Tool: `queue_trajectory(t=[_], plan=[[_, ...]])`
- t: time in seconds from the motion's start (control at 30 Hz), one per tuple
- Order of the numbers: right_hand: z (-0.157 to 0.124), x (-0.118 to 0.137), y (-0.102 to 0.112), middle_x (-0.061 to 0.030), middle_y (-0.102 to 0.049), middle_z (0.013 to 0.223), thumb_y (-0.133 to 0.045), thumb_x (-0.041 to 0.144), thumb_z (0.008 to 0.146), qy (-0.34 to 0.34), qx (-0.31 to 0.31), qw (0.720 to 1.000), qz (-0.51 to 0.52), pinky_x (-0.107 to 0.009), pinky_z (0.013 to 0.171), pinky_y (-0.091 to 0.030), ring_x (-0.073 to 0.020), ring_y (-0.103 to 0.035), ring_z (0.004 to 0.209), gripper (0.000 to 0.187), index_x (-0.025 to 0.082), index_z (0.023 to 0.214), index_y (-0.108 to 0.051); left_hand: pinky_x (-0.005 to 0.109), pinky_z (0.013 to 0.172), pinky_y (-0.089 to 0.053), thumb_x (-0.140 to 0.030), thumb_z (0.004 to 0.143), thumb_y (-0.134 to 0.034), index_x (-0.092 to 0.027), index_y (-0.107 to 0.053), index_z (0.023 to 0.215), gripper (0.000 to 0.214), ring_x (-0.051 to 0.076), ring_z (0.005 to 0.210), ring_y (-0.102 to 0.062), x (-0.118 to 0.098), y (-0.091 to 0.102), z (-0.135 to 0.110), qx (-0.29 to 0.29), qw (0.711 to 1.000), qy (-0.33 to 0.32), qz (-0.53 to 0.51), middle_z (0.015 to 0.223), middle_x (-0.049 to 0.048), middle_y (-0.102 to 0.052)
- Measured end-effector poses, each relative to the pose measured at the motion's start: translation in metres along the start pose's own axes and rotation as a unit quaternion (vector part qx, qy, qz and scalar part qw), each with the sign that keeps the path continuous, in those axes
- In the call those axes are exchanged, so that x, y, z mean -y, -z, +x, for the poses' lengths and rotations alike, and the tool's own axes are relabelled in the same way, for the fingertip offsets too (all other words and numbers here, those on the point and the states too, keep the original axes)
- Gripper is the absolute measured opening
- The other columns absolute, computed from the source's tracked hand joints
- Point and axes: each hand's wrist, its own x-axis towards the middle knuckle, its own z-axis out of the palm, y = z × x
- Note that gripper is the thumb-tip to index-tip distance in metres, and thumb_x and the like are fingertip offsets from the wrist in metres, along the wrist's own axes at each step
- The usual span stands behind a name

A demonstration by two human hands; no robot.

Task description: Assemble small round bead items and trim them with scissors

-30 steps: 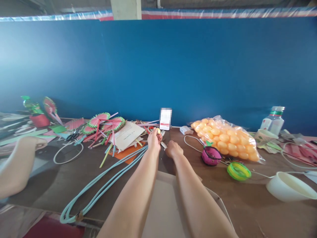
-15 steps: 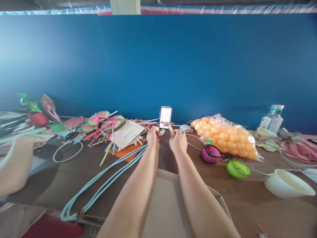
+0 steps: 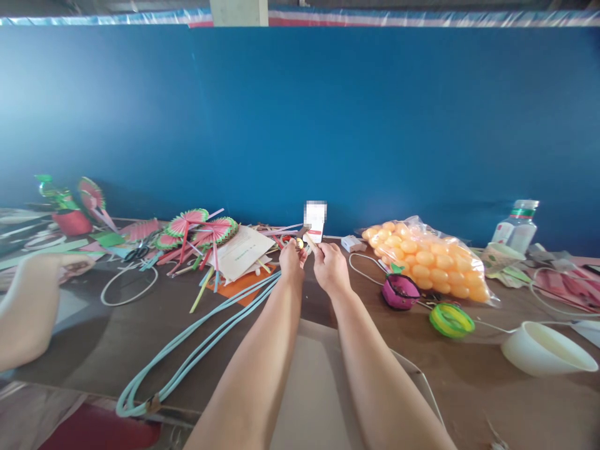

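Both my arms reach out over a brown table. My left hand is closed round a small yellow object at its fingertips. Close beside it, my right hand is closed on a thin pale stick whose tip points at the yellow object. A small white card stands just behind the hands against the blue wall. A flat sheet of cardboard lies under my forearms.
Pink-and-green paper fans, strips and scissors lie at the left, with light-blue hoops. A bag of orange balls, a magenta cup, a green ring, a white bowl and a bottle are at the right. Another person's arm rests far left.
My right hand rose from the table with the stick and moved left, close to my left hand. The left hand stayed almost still with the yellow object.
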Motion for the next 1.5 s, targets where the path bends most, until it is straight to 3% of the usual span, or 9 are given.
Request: queue_trajectory(t=[0.13, 0.3, 0.53, 0.8, 1.07, 1.27, 1.5], plan=[[0.000, 0.001, 0.001, -0.0114, -0.064, 0.115, -0.040, 0.025, 0.098, -0.019, 0.025, 0.999, -0.014, -0.028, 0.085, -0.047, -0.0220, -0.062, 0.100, 0.032, 0.019, 0.112, -0.068, 0.020, 0.058, -0.050, -0.020, 0.092, -0.059, -0.015, -0.060, 0.083, 0.011, 0.007, 0.053, -0.055, 0.001, 0.001, 0.002, -0.006, 1.000, 0.001, 0.003, 0.072, 0.0008, -0.058], [0.001, 0.002, 0.005, -0.0122, -0.064, 0.114, -0.038, 0.024, 0.098, -0.012, 0.006, 1.000, -0.016, -0.029, 0.085, -0.046, -0.0220, -0.061, 0.100, 0.033, 0.017, 0.109, -0.069, 0.018, 0.059, -0.050, -0.020, 0.092, -0.060, -0.015, -0.059, 0.082, 0.011, 0.006, 0.053, -0.054, 0.000, 0.002, 0.003, -0.015, 1.000, -0.010, -0.003, 0.072, 0.0007, -0.058], [0.000, 0.003, 0.008, -0.0107, -0.064, 0.110, -0.041, 0.025, 0.098, -0.013, 0.033, 0.999, -0.017, -0.028, 0.083, -0.045, -0.0209, -0.062, 0.094, 0.030, 0.018, 0.104, -0.070, 0.019, 0.059, -0.052, -0.020, 0.092, -0.059, -0.016, -0.059, 0.082, 0.012, 0.008, 0.058, -0.058, -0.002, 0.003, 0.004, -0.027, 1.000, -0.010, -0.006, 0.075, 0.0022, -0.060], [-0.001, 0.005, 0.012, -0.0111, -0.063, 0.115, -0.046, 0.030, 0.097, -0.038, -0.015, 0.999, 0.008, -0.031, 0.084, -0.046, -0.0222, -0.060, 0.098, 0.025, 0.020, 0.112, -0.064, 0.019, 0.060, -0.053, -0.022, 0.091, -0.062, -0.016, -0.058, 0.081, 0.012, 0.009, 0.058, -0.059, -0.003, 0.003, 0.004, -0.037, 0.999, -0.014, -0.006, 0.073, 0.0017, -0.059], [-0.002, 0.005, 0.014, -0.0056, -0.059, 0.115, -0.059, 0.026, 0.088, -0.104, 0.007, 0.994, -0.027, -0.031, 0.080, -0.046, -0.0205, -0.061, 0.094, 0.026, 0.029, 0.113, -0.062, 0.018, 0.061, -0.052, -0.023, 0.090, -0.065, -0.016, -0.057, 0.080, 0.014, 0.007, 0.056, -0.057, -0.002, 0.002, 0.004, -0.032, 0.999, -0.024, -0.018, 0.073, 0.0006, -0.058], [-0.003, 0.000, 0.005, -0.0057, -0.057, 0.117, -0.056, 0.027, 0.090, -0.068, -0.027, 0.996, -0.041, -0.030, 0.078, -0.047, -0.0201, -0.061, 0.095, 0.029, 0.031, 0.119, -0.062, 0.018, 0.059, -0.051, -0.022, 0.091, -0.062, -0.016, -0.057, 0.081, 0.014, 0.006, 0.055, -0.056, -0.001, 0.002, 0.002, -0.024, 0.999, -0.024, -0.013, 0.071, 0.0002, -0.057], [-0.007, -0.002, -0.002, -0.0065, -0.057, 0.116, -0.055, 0.025, 0.091, -0.051, -0.022, 0.997, -0.056, -0.030, 0.075, -0.046, -0.0207, -0.060, 0.095, 0.027, 0.029, 0.117, -0.062, 0.018, 0.057, -0.050, -0.021, 0.091, -0.062, -0.015, -0.057, 0.079, 0.015, 0.006, 0.051, -0.053, 0.004, 0.004, 0.005, -0.003, 1.000, -0.022, -0.016, 0.069, -0.0004, -0.056]])
